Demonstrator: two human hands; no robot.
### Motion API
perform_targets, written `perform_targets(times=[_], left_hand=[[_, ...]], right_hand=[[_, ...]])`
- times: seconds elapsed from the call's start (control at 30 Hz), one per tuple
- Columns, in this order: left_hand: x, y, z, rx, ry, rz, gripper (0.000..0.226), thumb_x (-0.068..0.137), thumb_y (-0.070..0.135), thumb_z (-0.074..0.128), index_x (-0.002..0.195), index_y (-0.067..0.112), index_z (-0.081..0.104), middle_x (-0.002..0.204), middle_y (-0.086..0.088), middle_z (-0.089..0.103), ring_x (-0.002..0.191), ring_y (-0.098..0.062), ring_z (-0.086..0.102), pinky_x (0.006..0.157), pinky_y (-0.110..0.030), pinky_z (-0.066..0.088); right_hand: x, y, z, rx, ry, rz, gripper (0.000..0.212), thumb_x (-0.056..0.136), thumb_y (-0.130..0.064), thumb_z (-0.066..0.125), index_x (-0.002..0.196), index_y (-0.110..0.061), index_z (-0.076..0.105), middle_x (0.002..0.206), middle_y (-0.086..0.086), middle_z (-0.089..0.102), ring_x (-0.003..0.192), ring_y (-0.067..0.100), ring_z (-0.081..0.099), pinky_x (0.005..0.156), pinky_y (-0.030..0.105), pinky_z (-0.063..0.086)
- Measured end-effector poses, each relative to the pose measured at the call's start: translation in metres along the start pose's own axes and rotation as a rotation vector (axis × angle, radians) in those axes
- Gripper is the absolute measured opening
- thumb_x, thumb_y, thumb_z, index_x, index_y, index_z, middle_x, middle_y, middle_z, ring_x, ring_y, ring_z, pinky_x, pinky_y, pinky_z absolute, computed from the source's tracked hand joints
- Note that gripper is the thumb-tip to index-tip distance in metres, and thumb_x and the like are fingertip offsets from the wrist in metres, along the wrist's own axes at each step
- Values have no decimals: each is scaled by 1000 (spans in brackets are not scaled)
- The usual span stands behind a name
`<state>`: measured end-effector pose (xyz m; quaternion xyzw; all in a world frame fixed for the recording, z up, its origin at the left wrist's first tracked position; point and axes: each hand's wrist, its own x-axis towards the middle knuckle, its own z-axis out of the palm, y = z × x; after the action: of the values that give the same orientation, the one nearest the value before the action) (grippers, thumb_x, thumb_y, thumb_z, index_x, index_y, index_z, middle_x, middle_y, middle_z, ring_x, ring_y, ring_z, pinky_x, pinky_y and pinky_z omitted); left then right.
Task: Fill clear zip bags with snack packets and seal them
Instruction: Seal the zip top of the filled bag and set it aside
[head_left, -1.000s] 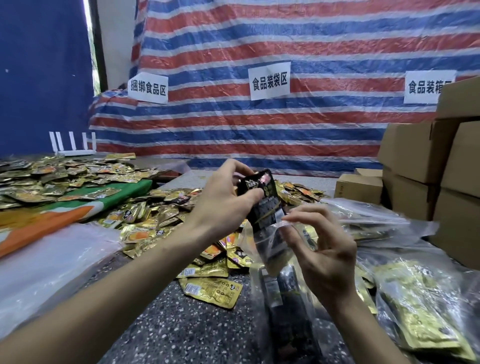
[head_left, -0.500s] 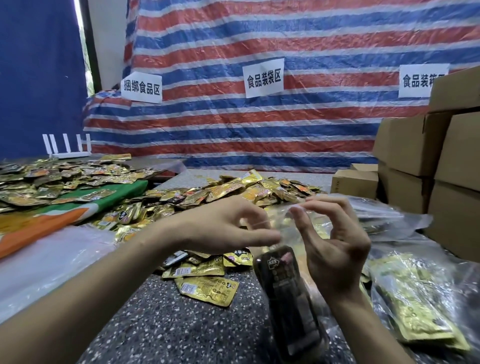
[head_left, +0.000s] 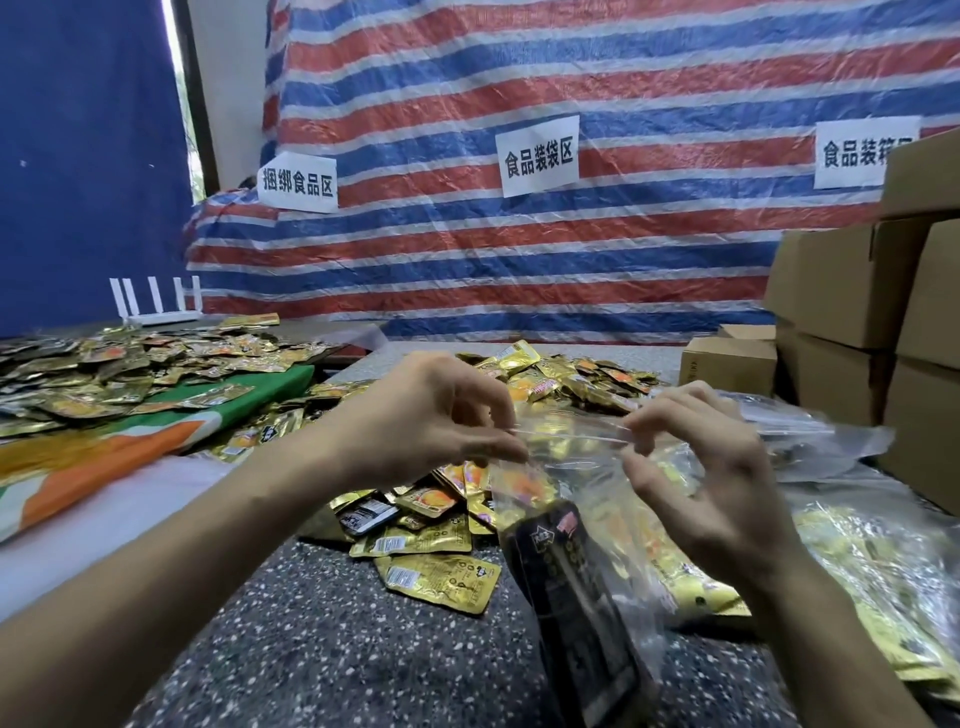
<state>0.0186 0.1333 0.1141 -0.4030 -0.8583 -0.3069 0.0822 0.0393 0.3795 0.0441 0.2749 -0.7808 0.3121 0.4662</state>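
A clear zip bag (head_left: 576, 483) hangs between my hands above the speckled table. Black snack packets (head_left: 566, 587) sit in its lower part. My left hand (head_left: 431, 421) pinches the left end of the bag's top strip between thumb and fingers. My right hand (head_left: 696, 467) pinches the right end of the same strip. Loose gold and orange snack packets (head_left: 441, 540) lie on the table just under and behind the bag.
Filled clear bags (head_left: 857, 571) lie at the right. Cardboard boxes (head_left: 878, 301) stack at the far right. A second heap of packets (head_left: 130, 369) covers a green and orange cloth at the left. The dark speckled tabletop (head_left: 311, 649) runs below my arms. A striped tarp hangs behind.
A second ago my left hand was pushing a black packet into the bag. The packet has dropped to the bottom, and both hands have moved to the bag's top strip, now stretched between them.
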Motion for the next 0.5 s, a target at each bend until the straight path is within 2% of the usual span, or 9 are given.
perform_targets(times=[0.07,0.1,0.13,0.17,0.27,0.37,0.43,0.5], left_hand=[[0,2,-3,-10,16,33,19,82,34,70,82,15,71,68,6,65,59,-9,55,51,-26,42],[0,3,-5,-7,30,46,22,81,37,68,83,15,72,74,0,66,65,-18,58,55,-36,47],[-1,4,-7,-9,42,58,24,81,38,66,85,15,72,78,-2,68,71,-21,61,62,-41,51],[-1,5,-10,-20,50,65,24,81,37,65,87,16,73,81,-1,69,74,-20,64,68,-41,55],[-1,2,-19,-64,71,42,26,80,34,63,95,15,73,90,2,73,84,-16,69,79,-39,59],[-4,-5,-29,-125,94,17,23,79,29,61,96,20,73,95,7,74,90,-11,69,78,-27,57],[-8,-8,-33,-166,88,4,22,80,23,60,96,20,74,99,9,74,97,-12,69,83,-29,57],[-12,-10,-35,-164,114,4,22,78,21,62,95,19,76,101,9,74,100,-13,69,86,-31,58]], right_hand=[[1,3,-4,13,-65,48,15,74,-31,53,71,-19,62,84,-12,62,96,16,55,85,50,43],[1,6,-5,21,-89,77,12,72,-29,53,70,-19,61,89,-13,64,101,16,55,88,50,43],[2,8,-6,30,-107,110,7,71,-25,55,72,-19,60,92,-13,64,104,15,55,90,49,44],[1,11,-6,38,-125,145,4,71,-19,58,74,-19,60,93,-12,64,104,15,56,91,47,44],[0,18,-6,47,-154,213,14,84,-8,68,87,-21,63,90,-7,63,95,11,58,89,41,48],[0,16,-10,145,-106,246,15,81,-24,77,89,-26,64,90,-11,65,96,10,61,91,28,49],[1,13,-10,225,-92,237,19,78,-39,77,82,-27,63,97,-13,65,105,11,61,95,20,46],[1,10,-10,314,-118,287,23,75,-44,77,78,-26,64,114,-15,65,116,9,59,100,23,45]])
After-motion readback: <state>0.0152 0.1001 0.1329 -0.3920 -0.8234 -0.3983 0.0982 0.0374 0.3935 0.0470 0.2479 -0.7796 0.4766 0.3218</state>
